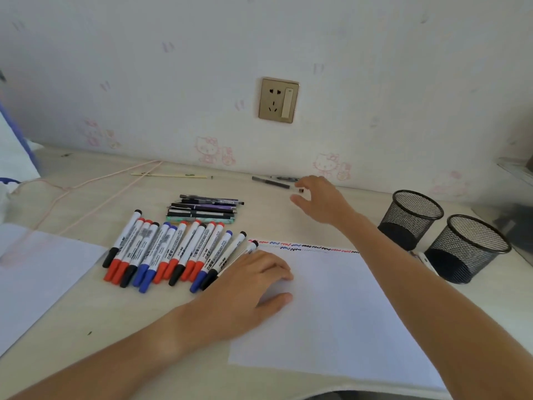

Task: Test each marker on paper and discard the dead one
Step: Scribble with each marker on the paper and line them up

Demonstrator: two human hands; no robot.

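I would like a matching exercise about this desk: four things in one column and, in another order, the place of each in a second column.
Things:
1. left hand
2. right hand
3. row of markers
4. mesh cups

Places:
A. far right of the desk
B. left of the test sheet
C. flat on the test sheet
D. near the wall, by a dark pen

Pairs: 1-C, 2-D, 3-B, 4-A

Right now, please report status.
Left hand flat on paper. Right hand open, reaching to pen near wall. Markers in row. Nothing blocking.
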